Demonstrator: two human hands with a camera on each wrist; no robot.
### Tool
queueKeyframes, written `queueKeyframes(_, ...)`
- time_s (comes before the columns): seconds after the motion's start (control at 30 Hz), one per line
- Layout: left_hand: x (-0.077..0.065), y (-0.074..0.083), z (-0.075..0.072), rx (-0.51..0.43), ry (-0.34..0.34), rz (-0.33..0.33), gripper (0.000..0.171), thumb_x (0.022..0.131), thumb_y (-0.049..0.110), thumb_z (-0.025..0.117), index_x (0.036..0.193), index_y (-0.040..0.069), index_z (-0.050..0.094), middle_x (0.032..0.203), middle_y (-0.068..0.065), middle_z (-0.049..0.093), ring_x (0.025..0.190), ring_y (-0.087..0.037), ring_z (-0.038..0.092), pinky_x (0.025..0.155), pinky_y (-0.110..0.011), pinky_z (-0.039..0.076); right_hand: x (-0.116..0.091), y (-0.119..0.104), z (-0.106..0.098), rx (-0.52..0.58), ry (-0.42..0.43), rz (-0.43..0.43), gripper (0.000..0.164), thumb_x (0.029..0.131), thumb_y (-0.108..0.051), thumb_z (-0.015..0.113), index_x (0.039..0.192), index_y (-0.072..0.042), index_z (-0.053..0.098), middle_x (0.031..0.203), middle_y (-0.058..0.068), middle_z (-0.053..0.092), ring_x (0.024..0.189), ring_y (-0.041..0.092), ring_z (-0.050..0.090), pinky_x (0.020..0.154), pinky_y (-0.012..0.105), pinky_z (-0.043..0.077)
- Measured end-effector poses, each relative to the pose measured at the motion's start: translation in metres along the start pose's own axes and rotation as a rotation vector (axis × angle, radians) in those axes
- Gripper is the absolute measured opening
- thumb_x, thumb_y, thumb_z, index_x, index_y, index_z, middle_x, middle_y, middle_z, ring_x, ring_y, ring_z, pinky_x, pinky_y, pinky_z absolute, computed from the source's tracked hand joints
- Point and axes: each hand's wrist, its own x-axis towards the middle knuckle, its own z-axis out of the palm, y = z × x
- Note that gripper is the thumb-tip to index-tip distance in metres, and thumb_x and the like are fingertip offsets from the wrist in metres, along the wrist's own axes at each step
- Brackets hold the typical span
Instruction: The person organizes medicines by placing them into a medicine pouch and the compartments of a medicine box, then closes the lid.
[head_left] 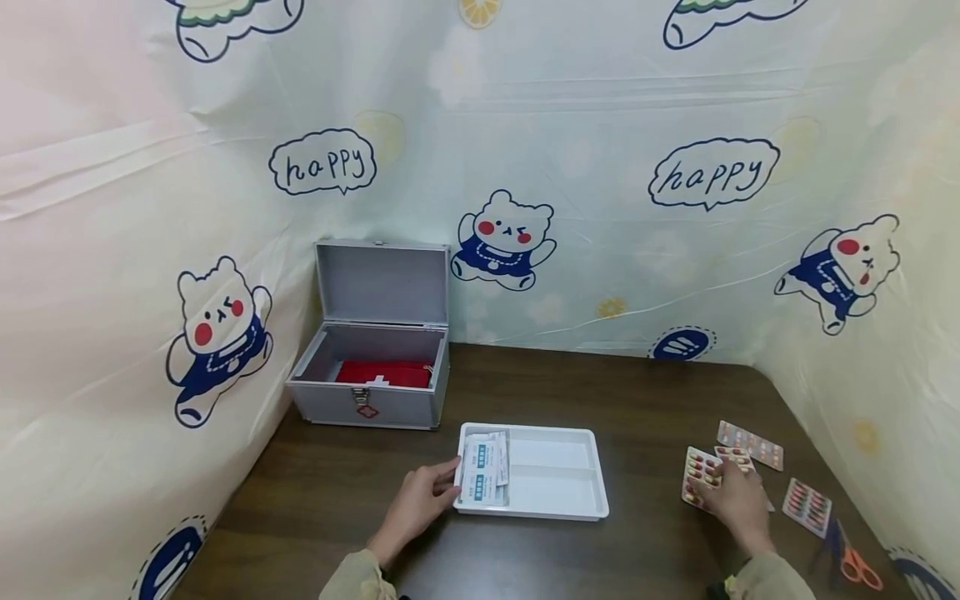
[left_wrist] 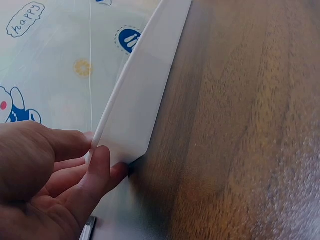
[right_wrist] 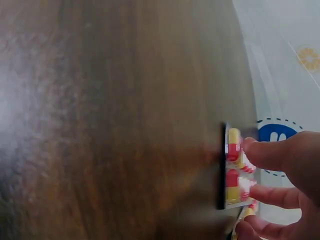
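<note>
My left hand (head_left: 422, 500) grips the left edge of a white divided tray (head_left: 528, 432). In the left wrist view the thumb lies at the rim, with fingers against the outer wall and under the corner. Paper packets (head_left: 480, 467) with blue print lie in the tray's left compartment. Over at the right, my right hand (head_left: 738, 504) holds a blister pack of red-and-yellow capsules (right_wrist: 233, 186) by thumb and fingers, low over the table. Partly under the hand is a second capsule blister pack (head_left: 733, 454).
A pale blister pack (head_left: 761, 448) and another blister pack (head_left: 807, 507) lie near the table's right edge. Orange-handled scissors (head_left: 858, 568) are close by. At the back left stands an opened silver case (head_left: 367, 400), a red pouch (head_left: 386, 372) inside. Printed curtains surround the table.
</note>
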Motion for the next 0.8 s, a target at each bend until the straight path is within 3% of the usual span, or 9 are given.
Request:
queueKeyframes(0.1,0.000,0.003,0.001,-0.002,-0.007,0.008,0.050,0.090,0.004,0.071,0.137,-0.005,0.056,0.132,-0.028,0.061,0.106,-0.031,0.071,0.083,-0.038,0.060,0.000,0.005,0.000,-0.021,-0.024,-0.005,0.043,0.084,-0.031,0.073,0.097,0.009,0.063,0.095,0.034,0.065,0.096,0.055,0.057,0.074,0.060,0.047)
queueKeyframes(0.27,-0.002,0.003,0.001,-0.007,0.000,0.011,0.050,0.090,0.003,0.071,0.136,-0.006,0.056,0.132,-0.028,0.061,0.105,-0.030,0.072,0.082,-0.036,0.060,0.003,0.001,0.002,-0.011,-0.046,0.002,0.043,0.081,-0.024,0.074,0.102,0.010,0.058,0.090,0.032,0.066,0.080,0.044,0.064,0.066,0.050,0.047)
queueKeyframes(0.43,-0.004,-0.001,0.000,-0.004,0.009,-0.002,0.050,0.089,0.003,0.072,0.136,-0.005,0.056,0.131,-0.028,0.062,0.104,-0.029,0.072,0.082,-0.037,0.060,0.007,-0.011,0.002,0.064,-0.118,0.037,0.055,0.077,-0.016,0.074,0.111,0.014,0.043,0.093,0.034,0.062,0.084,0.047,0.061,0.084,0.062,0.037)
queueKeyframes(0.53,-0.004,-0.003,0.000,-0.006,0.000,-0.004,0.051,0.089,0.004,0.072,0.137,-0.005,0.056,0.132,-0.028,0.062,0.105,-0.030,0.072,0.082,-0.037,0.060,0.007,-0.013,0.001,0.108,-0.150,0.059,0.060,0.076,-0.012,0.074,0.115,0.017,0.038,0.096,0.036,0.060,0.090,0.052,0.057,0.088,0.067,0.029)
queueKeyframes(0.63,-0.002,-0.004,0.001,-0.012,-0.010,-0.010,0.051,0.089,0.005,0.072,0.137,-0.004,0.056,0.133,-0.027,0.061,0.106,-0.030,0.072,0.082,-0.038,0.060,0.006,-0.012,0.001,0.163,-0.143,0.056,0.068,0.073,-0.008,0.074,0.121,0.021,0.036,0.093,0.034,0.058,0.087,0.047,0.057,0.084,0.054,0.040)
queueKeyframes(0.77,0.000,-0.002,0.000,-0.014,-0.009,-0.013,0.052,0.089,0.005,0.072,0.138,-0.004,0.056,0.134,-0.027,0.061,0.107,-0.030,0.071,0.082,-0.038,0.060,0.005,-0.014,0.001,0.219,-0.083,0.027,0.057,0.068,-0.002,0.073,0.112,0.021,0.047,0.081,0.023,0.061,0.071,0.030,0.058,0.058,0.032,0.046)
queueKeyframes(0.8,0.000,-0.001,0.000,-0.013,-0.007,-0.011,0.052,0.089,0.005,0.072,0.138,-0.004,0.056,0.133,-0.027,0.061,0.107,-0.030,0.071,0.082,-0.038,0.060,0.005,-0.015,0.001,0.229,-0.067,0.024,0.054,0.067,-0.001,0.072,0.111,0.021,0.049,0.080,0.023,0.061,0.071,0.029,0.058,0.057,0.032,0.047)
